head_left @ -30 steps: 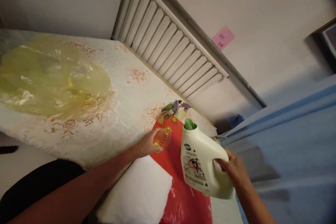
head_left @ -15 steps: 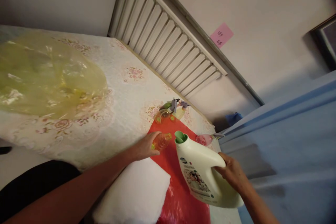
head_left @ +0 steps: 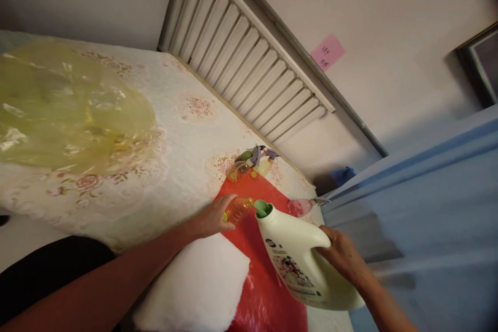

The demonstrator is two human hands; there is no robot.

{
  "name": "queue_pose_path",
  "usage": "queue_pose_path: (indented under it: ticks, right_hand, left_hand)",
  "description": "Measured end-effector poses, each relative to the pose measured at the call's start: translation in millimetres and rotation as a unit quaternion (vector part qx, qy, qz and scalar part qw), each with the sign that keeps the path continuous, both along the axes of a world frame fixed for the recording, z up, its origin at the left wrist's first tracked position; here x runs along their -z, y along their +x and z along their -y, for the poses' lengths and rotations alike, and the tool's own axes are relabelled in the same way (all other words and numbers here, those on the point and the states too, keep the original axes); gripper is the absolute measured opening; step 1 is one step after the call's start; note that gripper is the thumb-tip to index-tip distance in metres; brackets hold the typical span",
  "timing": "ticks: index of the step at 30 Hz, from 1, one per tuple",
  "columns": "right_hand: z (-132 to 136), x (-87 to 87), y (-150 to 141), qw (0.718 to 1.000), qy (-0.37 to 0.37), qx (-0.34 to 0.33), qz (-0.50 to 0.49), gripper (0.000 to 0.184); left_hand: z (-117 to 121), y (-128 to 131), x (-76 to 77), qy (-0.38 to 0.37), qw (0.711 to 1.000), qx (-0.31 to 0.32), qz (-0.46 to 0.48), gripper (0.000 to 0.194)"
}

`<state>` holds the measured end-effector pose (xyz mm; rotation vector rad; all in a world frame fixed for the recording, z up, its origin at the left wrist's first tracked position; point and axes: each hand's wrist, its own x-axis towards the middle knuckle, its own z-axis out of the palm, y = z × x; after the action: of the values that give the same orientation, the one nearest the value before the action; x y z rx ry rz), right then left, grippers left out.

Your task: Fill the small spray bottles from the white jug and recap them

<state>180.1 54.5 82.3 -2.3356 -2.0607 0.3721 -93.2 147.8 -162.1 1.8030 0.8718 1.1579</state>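
"Two separate holds, is that what you're seeing?"

"Yes. The left hand (head_left: pixel 210 219) is clasping a small orange bottle (head_left: pixel 238 209), and the right hand (head_left: pixel 344 253) is gripping a pale jug (head_left: pixel 292 236) by its handle, the pair working apart from each other."

"Where are they holding them?"

"Over the red sheet (head_left: pixel 270 295), which is running from the middle of the table (head_left: pixel 187 155) down toward its near edge. The jug is leaning left, its green spout (head_left: pixel 262 209) pointing at the bottle's neck, just beside it."

"Any brand you're reading?"

"The label (head_left: pixel 291 271) is showing a round dark mark, a small red square and a coloured picture; its name is possibly ending in 'Garden', but the print is too blurred to be sure."

"Other writing?"

"A pink note (head_left: pixel 327 53) above the radiator (head_left: pixel 249 46) is carrying two short lines of dark handwriting."

"And around them?"

"Spray bottles (head_left: pixel 264 167) are clustering by the radiator-side edge, a pink bottle (head_left: pixel 299 207) is sitting near the right edge, a yellow plastic bag (head_left: pixel 73 109) is spreading over the left end, and white padding (head_left: pixel 198 285) is overlapping the red sheet near the front edge."
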Motion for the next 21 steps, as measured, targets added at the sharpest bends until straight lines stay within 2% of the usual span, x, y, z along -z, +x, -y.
queue_pose_path:
  ticks: [21]
  right_hand:
    - [-12, -9.7, 6, 0.999, -0.021, -0.027, 0.032, 0.013]
  left_hand:
    - [1, -3, -2.2, -0.008, 1.000, 0.012, -0.010, 0.083]
